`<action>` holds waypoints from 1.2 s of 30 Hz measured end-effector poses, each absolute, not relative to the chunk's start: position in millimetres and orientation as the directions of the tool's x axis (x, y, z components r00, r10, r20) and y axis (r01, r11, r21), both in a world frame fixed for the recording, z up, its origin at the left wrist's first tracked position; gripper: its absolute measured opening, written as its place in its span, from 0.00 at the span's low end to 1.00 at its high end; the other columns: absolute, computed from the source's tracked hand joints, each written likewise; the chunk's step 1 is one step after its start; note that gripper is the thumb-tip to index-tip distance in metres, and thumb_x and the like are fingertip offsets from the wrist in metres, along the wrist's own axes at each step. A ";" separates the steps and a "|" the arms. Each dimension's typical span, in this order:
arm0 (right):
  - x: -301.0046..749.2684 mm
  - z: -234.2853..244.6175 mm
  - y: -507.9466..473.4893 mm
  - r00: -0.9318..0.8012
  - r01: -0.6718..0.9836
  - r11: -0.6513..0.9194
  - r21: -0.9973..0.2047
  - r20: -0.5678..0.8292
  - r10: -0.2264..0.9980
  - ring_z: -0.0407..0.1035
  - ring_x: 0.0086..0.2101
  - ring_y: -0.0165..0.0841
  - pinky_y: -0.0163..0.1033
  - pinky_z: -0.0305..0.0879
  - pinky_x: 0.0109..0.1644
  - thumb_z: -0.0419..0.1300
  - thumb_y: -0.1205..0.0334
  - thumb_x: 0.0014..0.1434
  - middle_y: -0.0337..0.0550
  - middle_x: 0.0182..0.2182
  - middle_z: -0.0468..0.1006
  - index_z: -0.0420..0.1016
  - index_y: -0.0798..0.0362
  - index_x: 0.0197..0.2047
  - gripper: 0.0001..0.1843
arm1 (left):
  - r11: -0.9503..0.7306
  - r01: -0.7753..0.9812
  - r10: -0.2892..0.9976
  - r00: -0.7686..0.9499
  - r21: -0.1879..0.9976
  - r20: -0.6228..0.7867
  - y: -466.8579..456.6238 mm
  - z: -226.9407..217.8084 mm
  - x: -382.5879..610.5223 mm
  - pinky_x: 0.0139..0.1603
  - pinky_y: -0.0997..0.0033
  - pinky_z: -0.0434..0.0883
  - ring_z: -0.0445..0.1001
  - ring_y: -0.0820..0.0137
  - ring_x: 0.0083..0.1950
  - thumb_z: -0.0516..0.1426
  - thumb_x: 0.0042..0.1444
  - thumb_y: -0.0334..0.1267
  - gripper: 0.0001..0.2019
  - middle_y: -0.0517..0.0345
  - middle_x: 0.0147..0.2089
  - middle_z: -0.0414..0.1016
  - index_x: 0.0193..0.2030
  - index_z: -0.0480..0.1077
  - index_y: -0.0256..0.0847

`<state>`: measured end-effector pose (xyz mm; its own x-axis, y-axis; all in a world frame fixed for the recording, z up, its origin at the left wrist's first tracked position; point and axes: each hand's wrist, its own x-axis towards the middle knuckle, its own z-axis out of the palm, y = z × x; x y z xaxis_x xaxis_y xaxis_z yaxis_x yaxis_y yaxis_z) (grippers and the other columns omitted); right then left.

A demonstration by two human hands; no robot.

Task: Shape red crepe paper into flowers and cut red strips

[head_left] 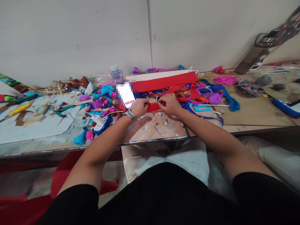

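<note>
Between my two hands a small strip of red crepe paper (153,107) is stretched just above the table's front part. My left hand (140,107), with a metal watch on the wrist, is closed on the strip's left end. At the other end my right hand (170,104) pinches the strip between thumb and fingers. Behind them lies a long red sheet (165,82) with a pale band along its far edge. A lit phone (126,95) leans close by my left hand, partly blurred out.
Crumpled coloured paper pieces (106,90) are heaped along the table. A plastic bottle (116,74) stands by the wall. A blue-and-white device (102,125) lies left, a yellow-handled tool (20,109) further left. Brown cardboard (253,111) and a grey dotted bundle (249,87) are at right.
</note>
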<state>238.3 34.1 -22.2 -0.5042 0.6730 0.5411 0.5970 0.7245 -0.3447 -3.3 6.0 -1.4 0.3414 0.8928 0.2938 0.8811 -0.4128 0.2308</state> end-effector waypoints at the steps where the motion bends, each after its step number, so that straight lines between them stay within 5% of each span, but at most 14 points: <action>1: 238.4 -21.6 33.8 -0.489 0.607 0.715 -0.348 0.545 0.681 0.73 0.45 0.47 0.52 0.52 0.55 0.61 0.59 0.64 0.49 0.42 0.87 0.80 0.51 0.39 0.07 | -0.405 0.885 0.895 0.333 0.230 0.297 6.0 -1.4 -3.4 0.37 0.63 0.64 0.76 0.61 0.34 0.53 0.58 0.33 0.14 0.51 0.36 0.83 0.38 0.82 0.42; 10: 240.0 -16.6 32.8 -0.405 0.660 0.647 -0.382 0.544 0.735 0.72 0.44 0.47 0.53 0.53 0.55 0.61 0.60 0.63 0.50 0.39 0.86 0.80 0.51 0.38 0.07 | -0.357 0.909 0.906 0.282 0.216 0.315 9.2 -2.7 -6.0 0.38 0.63 0.66 0.77 0.59 0.35 0.54 0.57 0.33 0.15 0.49 0.36 0.84 0.41 0.83 0.42; 36: 233.6 -25.6 30.5 -0.643 0.485 0.804 -0.343 0.483 0.594 0.75 0.44 0.44 0.49 0.56 0.54 0.59 0.59 0.66 0.46 0.39 0.87 0.83 0.50 0.39 0.10 | -0.587 0.724 0.809 0.510 0.363 0.291 -6.5 -4.4 9.3 0.33 0.66 0.58 0.67 0.69 0.27 0.54 0.64 0.43 0.15 0.57 0.27 0.76 0.36 0.80 0.39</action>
